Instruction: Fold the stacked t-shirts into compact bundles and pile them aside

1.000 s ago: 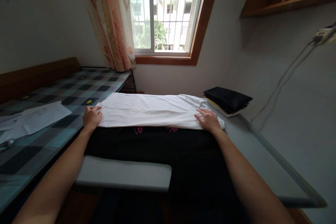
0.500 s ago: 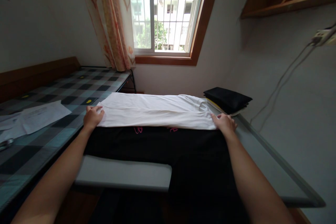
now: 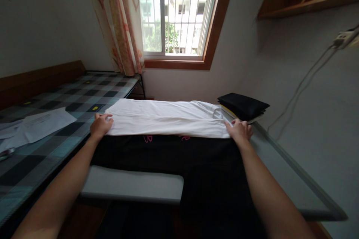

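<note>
A shirt (image 3: 168, 117) lies across the table, its white part spread in a long strip at the back. Nearer to me is its black part (image 3: 168, 153), with pink lettering partly covered by the white fabric's edge. More black cloth hangs over the table's front edge at right. My left hand (image 3: 101, 125) is closed on the left end of the white strip, thumb and fingers pinching it. At the opposite end, my right hand (image 3: 239, 131) grips the white fabric the same way. Some fingertips are hidden by the hands and cloth.
The light table (image 3: 134, 186) has a raised grey edge at right. A folded black item (image 3: 243, 105) rests at its back right. To the left is a bed with a checked cover (image 3: 112, 84) and papers (image 3: 45, 123). A window and curtain (image 3: 126, 26) are ahead.
My left hand has shifted very slightly right and its grip on the white fabric's end has adjusted. My right hand and the shirt stay nearly the same.
</note>
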A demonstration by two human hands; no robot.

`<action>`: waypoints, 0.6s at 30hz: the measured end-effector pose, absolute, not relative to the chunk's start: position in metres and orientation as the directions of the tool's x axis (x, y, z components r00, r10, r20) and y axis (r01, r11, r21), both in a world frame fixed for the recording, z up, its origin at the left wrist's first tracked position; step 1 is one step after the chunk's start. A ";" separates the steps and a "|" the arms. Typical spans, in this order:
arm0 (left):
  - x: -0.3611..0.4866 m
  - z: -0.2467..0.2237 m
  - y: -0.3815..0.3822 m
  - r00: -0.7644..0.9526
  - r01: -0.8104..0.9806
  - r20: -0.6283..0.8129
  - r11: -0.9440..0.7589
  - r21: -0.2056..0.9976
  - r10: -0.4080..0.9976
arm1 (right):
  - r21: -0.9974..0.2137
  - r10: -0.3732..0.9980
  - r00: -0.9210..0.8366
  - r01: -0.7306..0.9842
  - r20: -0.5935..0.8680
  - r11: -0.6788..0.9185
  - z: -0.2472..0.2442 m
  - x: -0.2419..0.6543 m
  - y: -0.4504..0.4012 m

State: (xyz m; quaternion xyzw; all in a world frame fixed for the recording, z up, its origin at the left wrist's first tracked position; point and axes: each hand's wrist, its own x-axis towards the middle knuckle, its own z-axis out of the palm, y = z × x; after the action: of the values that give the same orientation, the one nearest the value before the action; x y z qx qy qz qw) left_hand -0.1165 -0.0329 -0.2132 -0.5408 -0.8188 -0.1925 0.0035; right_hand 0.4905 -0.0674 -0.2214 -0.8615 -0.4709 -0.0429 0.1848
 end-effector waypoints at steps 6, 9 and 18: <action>-0.118 -0.215 -0.032 -0.416 0.889 0.206 0.347 0.300 0.886 | -0.269 0.815 0.525 0.844 0.243 -0.464 -0.225 0.491 -0.064; -0.117 -0.215 -0.032 -0.413 0.890 0.203 0.346 0.297 0.888 | -0.274 0.828 0.525 0.840 0.197 -0.468 -0.227 0.492 -0.062; -0.118 -0.217 -0.031 -0.411 0.889 0.203 0.342 0.305 0.889 | -0.257 0.846 0.491 0.862 0.208 -0.437 -0.222 0.488 -0.065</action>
State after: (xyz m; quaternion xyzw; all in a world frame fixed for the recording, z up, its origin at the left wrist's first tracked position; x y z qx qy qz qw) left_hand -0.1182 -0.0310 -0.2166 -0.5427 -0.8190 -0.1863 0.0004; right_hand 0.4883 -0.0648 -0.2222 -0.8473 -0.5039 -0.0238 0.1661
